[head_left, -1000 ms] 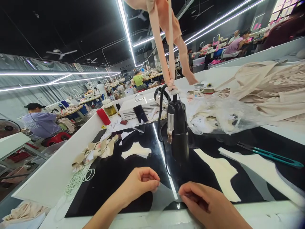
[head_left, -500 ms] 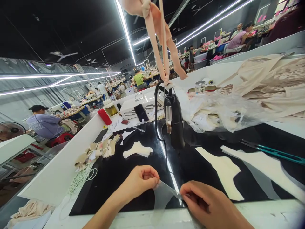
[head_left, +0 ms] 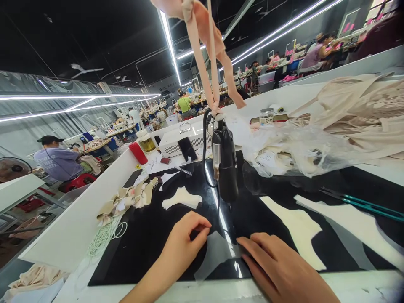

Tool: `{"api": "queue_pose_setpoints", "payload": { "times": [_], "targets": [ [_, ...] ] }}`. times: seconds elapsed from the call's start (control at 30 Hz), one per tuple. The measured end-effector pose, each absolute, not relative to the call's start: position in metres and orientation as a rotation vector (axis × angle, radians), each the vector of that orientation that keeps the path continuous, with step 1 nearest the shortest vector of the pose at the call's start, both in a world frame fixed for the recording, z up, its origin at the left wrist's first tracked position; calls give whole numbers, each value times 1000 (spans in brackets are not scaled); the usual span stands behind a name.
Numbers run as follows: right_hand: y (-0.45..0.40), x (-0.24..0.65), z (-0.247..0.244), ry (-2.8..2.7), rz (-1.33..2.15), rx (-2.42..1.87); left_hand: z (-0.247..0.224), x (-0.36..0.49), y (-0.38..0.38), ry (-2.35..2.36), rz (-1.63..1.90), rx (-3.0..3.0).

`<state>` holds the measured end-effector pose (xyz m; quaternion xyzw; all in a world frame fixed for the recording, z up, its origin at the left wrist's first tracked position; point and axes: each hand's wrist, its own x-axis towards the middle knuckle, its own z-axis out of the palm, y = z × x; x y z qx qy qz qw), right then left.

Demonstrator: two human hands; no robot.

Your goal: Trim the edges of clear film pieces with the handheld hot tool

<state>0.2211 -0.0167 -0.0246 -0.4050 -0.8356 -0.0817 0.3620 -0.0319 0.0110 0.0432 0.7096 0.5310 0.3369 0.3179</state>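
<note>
Sheer fabric (head_left: 217,249) is being flattened on the black worktop (head_left: 142,248) by the right hand (head_left: 274,259), fingers straight and together, seemingly almost finished; pinching by the curled fingers of the left hand (head_left: 179,242) cannot be told. A cream piece (head_left: 294,225) is lying apart, untouched.

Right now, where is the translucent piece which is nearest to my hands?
In the head view, this translucent piece lies at the lower middle, on the black mat near its front edge, between your left hand and right hand.
</note>
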Motion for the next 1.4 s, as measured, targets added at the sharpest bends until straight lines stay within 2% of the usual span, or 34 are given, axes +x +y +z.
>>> {"api": "queue_pose_setpoints", "payload": {
  "times": [0.2, 0.43, 0.57, 0.77, 0.9, 1.13, 1.4],
  "targets": [
    [-23, 214, -24, -2220, -194, -1049, 30, -30, -5, 1267, 632, 2489],
    [-26, 272, -3, -2130, -168, -1190, 17, -38, 21, 1059, 856, 2756],
    [-32, 332, 5, -1969, -113, -1484, 13, -41, 28, 1039, 990, 2809],
    [-46, 379, -16, -1840, 44, -1753, 1, -46, 29, 1060, 1057, 2812],
    [-42, 377, -16, -1855, 159, -1745, -9, -51, 31, 1080, 1027, 2805],
    [-19, 373, 25, -1294, 378, -1703, -7, -49, 31, 1074, 1056, 2785],
    [-13, 363, 60, -1125, 474, -1544, -9, -51, 32, 1110, 1078, 2747]
  ]
}}
